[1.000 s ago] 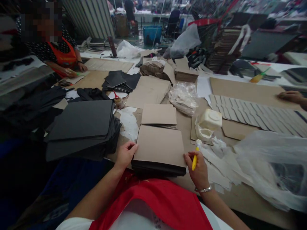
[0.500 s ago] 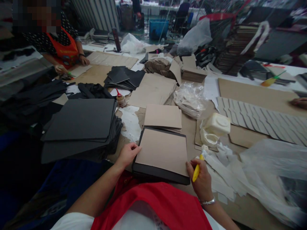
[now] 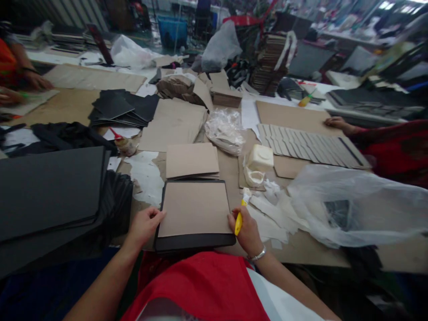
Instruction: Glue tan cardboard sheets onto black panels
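Note:
A tan cardboard sheet (image 3: 195, 208) lies on top of a black panel (image 3: 197, 241), with black showing along its far, right and near edges. My left hand (image 3: 145, 226) pinches the cardboard's left edge between thumb and fingers. Wrapped in my right hand (image 3: 248, 229) is a brush (image 3: 238, 223) with a yellow handle, its whitish bristles pointing away from me. The right fingertips also touch the cardboard's right edge. Just beyond the panel sits a stack of tan cardboard sheets (image 3: 192, 160).
Black panels (image 3: 50, 187) are piled at left. A cream plastic container (image 3: 261, 158), paper scraps (image 3: 267, 214) and a plastic bag (image 3: 361, 200) occupy the right. Behind are a glue bottle (image 3: 123, 143) and larger cardboard sheets (image 3: 174, 122). Co-workers' hands (image 3: 336, 122) show at both sides.
The view has swung right, so things sit further left and a red sleeve at right has come into sight. Both hands keep their places at the cardboard's edges.

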A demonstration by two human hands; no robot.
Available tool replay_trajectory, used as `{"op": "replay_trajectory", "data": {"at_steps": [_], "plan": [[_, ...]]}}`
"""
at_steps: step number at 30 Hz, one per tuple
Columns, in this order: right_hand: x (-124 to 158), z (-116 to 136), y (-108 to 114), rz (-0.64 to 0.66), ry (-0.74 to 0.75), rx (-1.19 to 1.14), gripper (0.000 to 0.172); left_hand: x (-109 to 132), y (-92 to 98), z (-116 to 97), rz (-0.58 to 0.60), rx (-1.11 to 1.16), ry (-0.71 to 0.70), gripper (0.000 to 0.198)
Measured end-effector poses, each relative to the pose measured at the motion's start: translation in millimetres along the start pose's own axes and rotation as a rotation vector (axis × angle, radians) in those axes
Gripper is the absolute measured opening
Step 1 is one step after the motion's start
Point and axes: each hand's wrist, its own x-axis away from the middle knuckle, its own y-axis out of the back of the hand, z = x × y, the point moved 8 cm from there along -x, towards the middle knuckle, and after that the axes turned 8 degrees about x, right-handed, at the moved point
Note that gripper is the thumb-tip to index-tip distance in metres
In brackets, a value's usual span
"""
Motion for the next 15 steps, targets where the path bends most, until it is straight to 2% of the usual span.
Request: {"op": "replay_trajectory", "data": {"at_steps": [15], "plan": [[-4.0, -0.5, -5.4, 0.079, -0.036, 0.014, 0.014, -0.5, 0.1, -1.1, 0.003, -0.069, -0.023, 0.037]]}}
